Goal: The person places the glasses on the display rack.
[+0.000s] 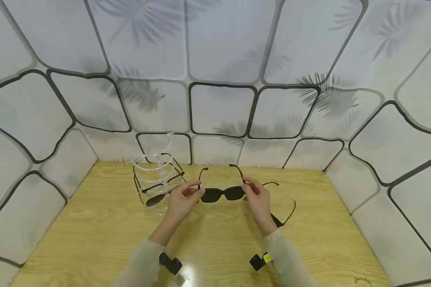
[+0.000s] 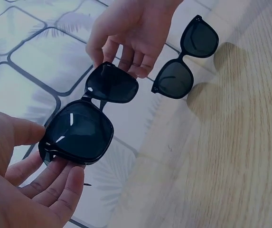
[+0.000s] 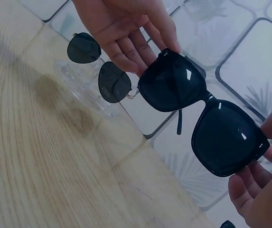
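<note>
Above woodgrain tabletop, hands pinching glossy black sunglasses, rounded lenses

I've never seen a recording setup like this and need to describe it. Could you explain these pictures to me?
There is no robot: these are a person's bare left hand and right hand. The wide picture comes from a head camera looking down; the others from the left wrist camera and right wrist camera. The hands hold black sunglasses by the two ends. On the wooden table, a clear stand at left carries other glasses, and a second dark pair sits at right.
</note>
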Available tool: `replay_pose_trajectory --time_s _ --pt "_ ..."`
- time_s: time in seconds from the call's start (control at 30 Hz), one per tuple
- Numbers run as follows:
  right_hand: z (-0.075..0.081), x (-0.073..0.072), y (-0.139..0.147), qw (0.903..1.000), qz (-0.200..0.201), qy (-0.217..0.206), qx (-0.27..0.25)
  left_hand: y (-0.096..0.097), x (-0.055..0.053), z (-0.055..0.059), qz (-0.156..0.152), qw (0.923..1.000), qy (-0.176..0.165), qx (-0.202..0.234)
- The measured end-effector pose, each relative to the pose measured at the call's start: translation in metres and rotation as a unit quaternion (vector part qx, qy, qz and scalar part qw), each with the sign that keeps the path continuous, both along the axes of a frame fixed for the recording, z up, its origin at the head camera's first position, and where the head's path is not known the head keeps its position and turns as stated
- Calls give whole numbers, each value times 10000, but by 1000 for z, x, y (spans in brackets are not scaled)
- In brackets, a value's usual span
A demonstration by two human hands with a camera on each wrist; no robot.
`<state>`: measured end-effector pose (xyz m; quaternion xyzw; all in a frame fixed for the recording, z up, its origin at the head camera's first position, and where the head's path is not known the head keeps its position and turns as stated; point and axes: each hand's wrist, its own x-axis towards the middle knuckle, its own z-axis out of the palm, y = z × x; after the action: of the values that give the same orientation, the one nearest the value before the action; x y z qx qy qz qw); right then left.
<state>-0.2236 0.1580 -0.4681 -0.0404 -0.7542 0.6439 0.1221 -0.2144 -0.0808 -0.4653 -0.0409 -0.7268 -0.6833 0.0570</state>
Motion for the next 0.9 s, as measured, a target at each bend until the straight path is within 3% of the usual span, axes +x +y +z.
replay_pose_trajectory --time_s 0.3,0.57,0.9 --pt "9 0 -1 9993 244 230 -153 -4 14 13 21 9997 -15 242" --pt "15 3 -1 9979 584 268 -97 -10 30 22 -79 9999 132 53" --pt "25 5 -9 9960 781 413 -137 -15 50 32 199 9985 481 -169"
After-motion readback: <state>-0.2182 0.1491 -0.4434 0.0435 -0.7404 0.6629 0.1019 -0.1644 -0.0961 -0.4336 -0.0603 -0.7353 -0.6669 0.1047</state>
